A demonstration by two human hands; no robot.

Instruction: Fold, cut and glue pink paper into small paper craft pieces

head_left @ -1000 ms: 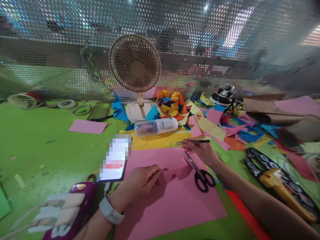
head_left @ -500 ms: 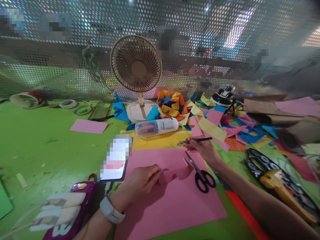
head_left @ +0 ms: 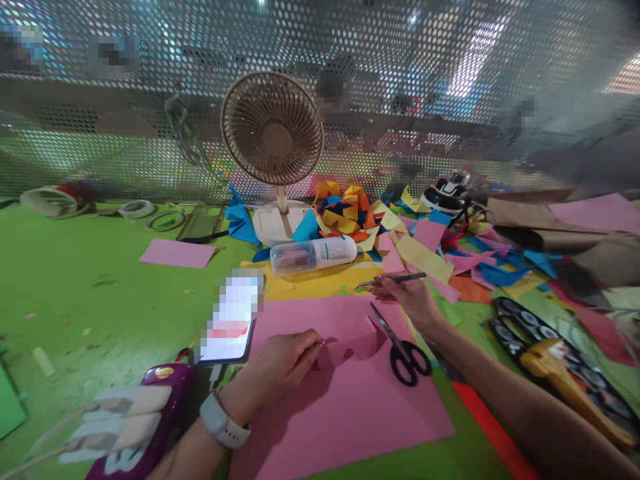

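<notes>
My left hand (head_left: pixel 287 360), with a white watch (head_left: pixel 220 419) on its wrist, rests on a large pink sheet (head_left: pixel 345 413). Its fingertips are pinched at one end of a small folded pink paper piece (head_left: pixel 353 343) that stands partly up from the sheet. My right hand (head_left: pixel 413 300) is closed around a slim dark pen-like tool (head_left: pixel 414 277), whose thin tip points left above the sheet's far edge. Whether it is a pen, a knife or tweezers I cannot make out. Scissors (head_left: pixel 397 347) with black handles lie on the sheet below the right hand, blades slightly apart.
A lit phone (head_left: pixel 233 317) lies left of the sheet, near a purple power strip (head_left: pixel 167 387). Behind are a clear-capped bottle (head_left: pixel 313 255), a fan (head_left: pixel 275 140) and a heap of coloured paper (head_left: pixel 347 210). A yellow-handled tool (head_left: pixel 565 373) lies at the right.
The tool's tip in my right hand has shifted very slightly to the right. My left hand, the small folded paper and the scissors look the same.
</notes>
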